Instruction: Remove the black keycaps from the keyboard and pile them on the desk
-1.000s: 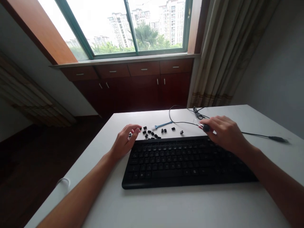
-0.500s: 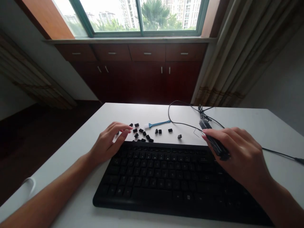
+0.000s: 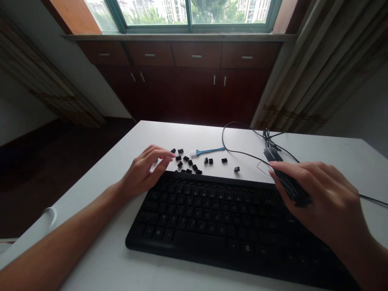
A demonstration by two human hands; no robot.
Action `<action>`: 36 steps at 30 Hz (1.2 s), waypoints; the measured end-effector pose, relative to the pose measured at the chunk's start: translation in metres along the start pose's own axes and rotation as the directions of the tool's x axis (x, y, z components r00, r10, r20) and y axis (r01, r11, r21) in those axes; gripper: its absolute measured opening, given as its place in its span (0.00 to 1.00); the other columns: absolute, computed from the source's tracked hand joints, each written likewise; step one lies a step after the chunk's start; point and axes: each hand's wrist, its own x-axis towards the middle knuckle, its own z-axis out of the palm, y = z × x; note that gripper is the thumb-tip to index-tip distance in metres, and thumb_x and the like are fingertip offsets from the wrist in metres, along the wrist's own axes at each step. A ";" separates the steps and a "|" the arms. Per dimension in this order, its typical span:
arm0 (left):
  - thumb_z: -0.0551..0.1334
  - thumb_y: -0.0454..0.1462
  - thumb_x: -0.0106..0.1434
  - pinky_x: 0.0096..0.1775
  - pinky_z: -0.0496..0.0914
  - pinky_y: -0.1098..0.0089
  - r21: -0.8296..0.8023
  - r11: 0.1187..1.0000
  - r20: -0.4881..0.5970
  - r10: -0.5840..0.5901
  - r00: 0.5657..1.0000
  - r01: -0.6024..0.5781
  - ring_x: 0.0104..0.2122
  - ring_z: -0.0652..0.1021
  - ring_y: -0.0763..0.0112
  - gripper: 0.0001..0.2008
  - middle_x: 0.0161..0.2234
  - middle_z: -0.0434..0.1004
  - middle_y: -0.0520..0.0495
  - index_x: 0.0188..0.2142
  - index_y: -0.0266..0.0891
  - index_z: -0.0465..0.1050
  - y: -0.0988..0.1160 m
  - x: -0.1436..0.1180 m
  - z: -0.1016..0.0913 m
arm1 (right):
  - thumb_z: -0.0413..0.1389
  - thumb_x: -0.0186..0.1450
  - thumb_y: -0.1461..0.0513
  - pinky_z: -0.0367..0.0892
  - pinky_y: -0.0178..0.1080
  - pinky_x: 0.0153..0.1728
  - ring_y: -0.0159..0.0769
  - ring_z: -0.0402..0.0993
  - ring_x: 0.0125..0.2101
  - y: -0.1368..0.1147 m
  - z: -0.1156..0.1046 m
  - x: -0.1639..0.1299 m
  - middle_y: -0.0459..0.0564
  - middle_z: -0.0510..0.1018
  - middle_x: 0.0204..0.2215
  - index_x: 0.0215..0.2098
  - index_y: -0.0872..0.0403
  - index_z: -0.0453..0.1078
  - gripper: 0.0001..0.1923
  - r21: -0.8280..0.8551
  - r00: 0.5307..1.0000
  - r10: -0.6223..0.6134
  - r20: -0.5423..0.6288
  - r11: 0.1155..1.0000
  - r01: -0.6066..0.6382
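My left hand (image 3: 145,167) rests at the far left corner of the black keyboard (image 3: 200,243), its fingers loosely curved and a gap showing between thumb and forefinger. I see nothing held in it. Just past its fingertips lie several loose black keycaps (image 3: 186,158), scattered on the table behind the keyboard. My right hand (image 3: 321,194) is closed around a long black tool (image 3: 286,178), held over the right part of the keyboard. A thin wire loop (image 3: 260,165) shows beside the tool's left side; whether it is joined to the tool is unclear.
A blue brush (image 3: 210,151) with white bristles lies behind the keycaps on the white table (image 3: 100,169). A black cable (image 3: 223,137) curves to a tied bundle (image 3: 268,139) at the back right. Wooden cabinets (image 3: 194,93) stand beyond the table, under a window.
The view has tilted down a little and shifted left, so everything appears farther right and higher. Both hands keep nearly the same pose; the right still grips the black tool.
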 end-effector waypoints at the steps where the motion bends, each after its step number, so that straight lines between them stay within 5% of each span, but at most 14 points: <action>1: 0.57 0.33 0.68 0.44 0.74 0.61 0.000 1.000 -0.001 0.007 1.000 -0.007 0.41 0.76 0.63 0.11 0.41 0.76 0.44 0.48 0.41 0.72 0.000 0.000 0.000 | 0.61 0.64 0.64 0.68 0.49 0.39 0.45 0.74 0.33 0.000 0.000 0.000 0.52 0.80 0.37 0.54 0.48 0.69 0.20 -0.003 1.000 -0.004 0.000 1.000 0.004; 13: 0.57 0.31 0.68 0.44 0.73 0.62 0.030 0.986 -0.045 0.163 0.986 -0.161 0.41 0.76 0.66 0.11 0.40 0.77 0.45 0.48 0.40 0.70 0.021 0.007 -0.003 | 0.62 0.63 0.63 0.68 0.49 0.40 0.46 0.75 0.35 -0.006 0.007 -0.003 0.52 0.81 0.36 0.50 0.49 0.71 0.17 -0.002 0.996 -0.084 0.006 0.996 0.084; 21: 0.57 0.35 0.68 0.47 0.72 0.58 0.082 0.937 0.162 0.324 0.932 -0.340 0.40 0.76 0.64 0.11 0.42 0.79 0.46 0.49 0.43 0.70 0.036 0.009 -0.005 | 0.62 0.63 0.63 0.69 0.47 0.40 0.44 0.76 0.33 -0.004 0.009 -0.004 0.50 0.81 0.35 0.49 0.49 0.73 0.15 -0.022 0.996 -0.082 -0.017 0.996 0.082; 36: 0.58 0.35 0.68 0.47 0.74 0.58 0.156 0.838 0.306 0.462 0.833 -0.522 0.42 0.77 0.62 0.12 0.44 0.79 0.46 0.50 0.44 0.71 0.045 0.011 -0.009 | 0.62 0.63 0.62 0.71 0.47 0.40 0.45 0.78 0.36 0.014 0.015 -0.006 0.51 0.83 0.38 0.47 0.51 0.74 0.13 -0.038 0.999 0.000 -0.046 0.999 -0.002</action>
